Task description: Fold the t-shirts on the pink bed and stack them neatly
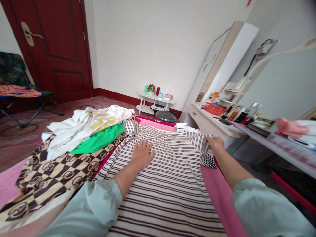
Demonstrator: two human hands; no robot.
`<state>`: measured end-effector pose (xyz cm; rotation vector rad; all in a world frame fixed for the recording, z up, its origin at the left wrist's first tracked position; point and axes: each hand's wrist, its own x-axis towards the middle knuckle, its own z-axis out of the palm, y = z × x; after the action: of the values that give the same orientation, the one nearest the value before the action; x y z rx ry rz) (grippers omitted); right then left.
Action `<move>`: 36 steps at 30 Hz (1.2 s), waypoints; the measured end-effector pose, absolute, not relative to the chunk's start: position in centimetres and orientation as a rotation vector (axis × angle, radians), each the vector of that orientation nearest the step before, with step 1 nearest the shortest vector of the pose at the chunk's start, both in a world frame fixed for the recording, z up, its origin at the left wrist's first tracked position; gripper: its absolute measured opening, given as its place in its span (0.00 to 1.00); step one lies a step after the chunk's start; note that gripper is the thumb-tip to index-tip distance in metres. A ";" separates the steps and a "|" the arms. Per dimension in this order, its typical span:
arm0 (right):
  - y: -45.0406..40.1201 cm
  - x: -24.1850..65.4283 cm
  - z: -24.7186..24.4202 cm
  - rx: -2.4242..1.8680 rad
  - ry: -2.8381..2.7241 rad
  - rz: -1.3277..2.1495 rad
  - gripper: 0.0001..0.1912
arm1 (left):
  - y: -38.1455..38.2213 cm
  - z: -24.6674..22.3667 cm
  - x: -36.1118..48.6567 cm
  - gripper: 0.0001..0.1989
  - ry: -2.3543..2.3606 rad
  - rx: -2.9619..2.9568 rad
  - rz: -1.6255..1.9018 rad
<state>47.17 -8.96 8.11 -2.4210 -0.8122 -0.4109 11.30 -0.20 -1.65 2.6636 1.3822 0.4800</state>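
A white shirt with dark stripes [170, 177] lies spread out over a pink surface [217, 194]. My left hand [142, 154] rests flat on its upper left part, fingers spread, holding nothing. At the shirt's right sleeve, my right hand [215, 144] is closed on the edge of the cloth. The left sleeve lies bunched beside the pile of clothes. A small black-and-white checked cloth [208, 160] shows below the right sleeve.
To the left are a white garment [71, 128], a green one [101, 140] and a brown-and-beige patterned cloth [61, 169]. A dressing table [204, 117] with a red basket [214, 108] stands at right. A low white table [158, 97] is ahead.
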 end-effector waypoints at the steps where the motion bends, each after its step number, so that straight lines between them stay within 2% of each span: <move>1: -8.7 47.7 8.9 -2.433 -0.799 -0.398 0.12 | -0.2 -1.7 11.3 0.29 1.381 2.665 0.482; 5: -8.6 48.1 10.1 -2.473 -0.795 -0.419 0.18 | -0.2 -1.8 11.4 0.29 1.377 2.677 0.495; 9: -8.0 46.3 8.7 -2.497 -0.859 -0.490 0.22 | -0.2 -1.9 11.4 0.28 1.392 2.678 0.508; 13: -4.9 43.5 7.4 -2.379 -1.206 -0.528 0.20 | -0.3 -1.8 11.4 0.28 1.387 2.679 0.506; 17: -0.5 40.8 6.1 -2.346 -1.430 -0.353 0.20 | -0.3 -1.6 11.4 0.28 1.377 2.679 0.517; 21: 2.6 38.7 4.0 -2.377 -1.525 -0.164 0.34 | -0.3 -1.4 11.4 0.29 1.369 2.666 0.486; 23: 3.6 38.1 3.2 -2.394 -1.567 -0.089 0.38 | -0.2 -1.4 11.4 0.29 1.366 2.663 0.478; 30: 4.7 34.5 1.4 -2.452 -1.663 -0.076 0.27 | -0.1 -1.7 11.4 0.30 1.362 2.663 0.508; 34: 3.3 30.6 0.0 -2.322 -1.798 -0.197 0.28 | -0.2 -1.8 11.5 0.30 1.394 2.652 0.510; 36: 2.8 29.4 -0.5 -2.261 -1.892 -0.148 0.28 | -0.3 -1.8 11.5 0.32 1.433 2.639 0.524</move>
<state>29.42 2.77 -0.53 -2.2607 -1.8916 -0.1477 11.47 -0.25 -1.83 2.6391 1.4330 0.5237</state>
